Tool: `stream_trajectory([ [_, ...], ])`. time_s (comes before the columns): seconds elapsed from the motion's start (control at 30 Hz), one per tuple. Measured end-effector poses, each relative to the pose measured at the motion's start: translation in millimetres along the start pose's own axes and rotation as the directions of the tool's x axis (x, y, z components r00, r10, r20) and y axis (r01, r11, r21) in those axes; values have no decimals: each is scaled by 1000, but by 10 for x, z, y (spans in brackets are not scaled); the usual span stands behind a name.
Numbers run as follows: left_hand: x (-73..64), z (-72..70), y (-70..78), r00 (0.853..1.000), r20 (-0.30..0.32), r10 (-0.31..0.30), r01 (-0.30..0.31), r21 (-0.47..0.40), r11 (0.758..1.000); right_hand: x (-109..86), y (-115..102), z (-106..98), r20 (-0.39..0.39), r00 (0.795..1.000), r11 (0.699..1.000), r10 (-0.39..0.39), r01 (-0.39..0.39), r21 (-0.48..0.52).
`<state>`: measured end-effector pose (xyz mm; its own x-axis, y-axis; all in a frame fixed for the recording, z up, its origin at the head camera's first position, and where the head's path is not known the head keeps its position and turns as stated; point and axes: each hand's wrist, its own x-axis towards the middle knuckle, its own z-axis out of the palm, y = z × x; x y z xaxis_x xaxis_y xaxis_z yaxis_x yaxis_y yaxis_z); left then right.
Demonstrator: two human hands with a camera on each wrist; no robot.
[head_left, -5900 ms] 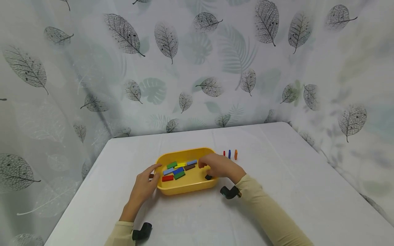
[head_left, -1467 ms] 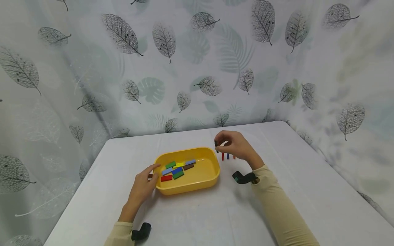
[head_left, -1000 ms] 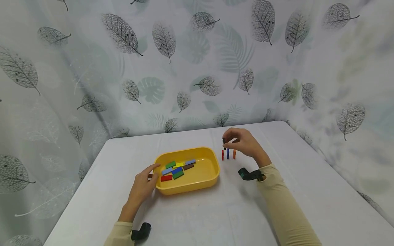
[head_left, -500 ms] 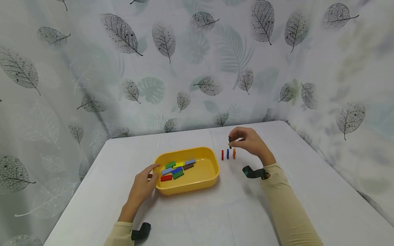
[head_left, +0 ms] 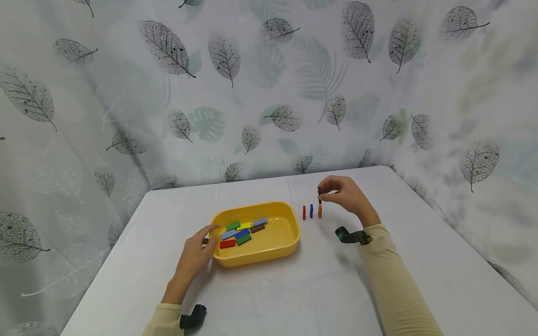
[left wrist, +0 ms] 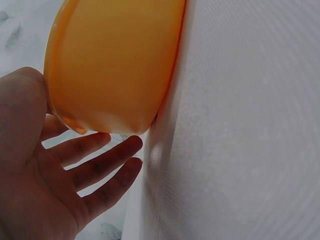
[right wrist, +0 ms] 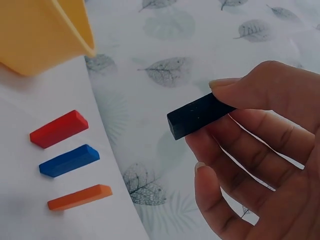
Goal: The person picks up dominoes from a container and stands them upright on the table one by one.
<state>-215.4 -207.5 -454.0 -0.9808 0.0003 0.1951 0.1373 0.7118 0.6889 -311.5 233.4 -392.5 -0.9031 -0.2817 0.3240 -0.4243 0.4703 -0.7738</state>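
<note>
Black block [right wrist: 197, 117] pinched by right hand [head_left: 350, 196], thumb against fingers at its upper end; block held roughly upright near orange block [head_left: 320, 211]. Likely light, rigid, smooth, not fragile; best gripped on long sides, bottom end left free. Yellow tray [head_left: 278, 235] touched by left hand [head_left: 195, 252], fingers spread, unclenched.

Beige sleeves [head_left: 397, 284], black wrist cameras [head_left: 348, 235]

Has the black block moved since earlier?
Yes. Head view: the black block moved right, from left of the standing red block to above the orange block.
</note>
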Motion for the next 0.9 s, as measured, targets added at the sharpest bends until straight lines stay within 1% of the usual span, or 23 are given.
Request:
stream_trajectory([
  [0.27, 3, -6, 9, 1000, 2, 5, -5, -1, 1000, -13, 121, -12, -18, 999, 999, 44, -43, 32],
  [0.67, -5, -8, 4, 1000, 2, 5, -5, 8, 1000, -34, 318, -21, -50, 995, 995, 91, -89, 38],
  [0.9, -7, -7, 5, 1000, -1, 3, -3, 6, 1000, -49, 412, -6, -48, 988, 989, 147, -146, 38],
])
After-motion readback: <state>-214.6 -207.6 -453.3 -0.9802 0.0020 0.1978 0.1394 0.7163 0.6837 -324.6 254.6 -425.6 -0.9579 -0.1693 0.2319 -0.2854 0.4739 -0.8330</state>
